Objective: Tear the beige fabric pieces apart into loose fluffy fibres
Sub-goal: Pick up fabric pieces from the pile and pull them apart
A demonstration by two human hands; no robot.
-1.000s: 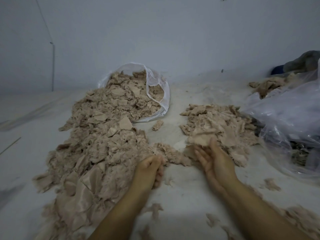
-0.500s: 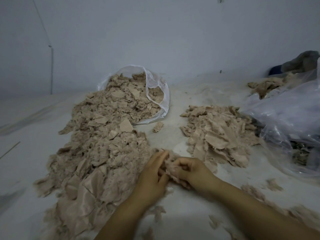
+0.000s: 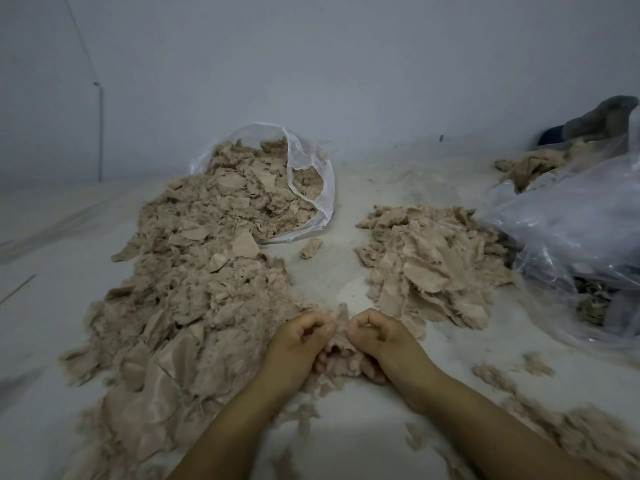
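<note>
Low in the middle of the head view, my left hand [image 3: 298, 344] and my right hand [image 3: 378, 336] sit close together, each pinching an edge of one beige fabric piece [image 3: 338, 355] between thumb and fingers. The piece bunches between and under both hands. A long heap of beige fabric and fluffy fibres [image 3: 194, 292] spreads to the left of my hands. A smaller pile of beige fabric pieces [image 3: 429, 265] lies just beyond my right hand.
A clear plastic bag [image 3: 311, 188] lies open at the far end of the left heap. A large clear plastic bag [image 3: 568, 244] fills the right side. Fibre scraps [image 3: 533, 368] dot the white surface. A grey wall stands behind.
My right hand came back from the right pile with a fabric piece. Both hands have closed on that piece and drawn together and nearer to me.
</note>
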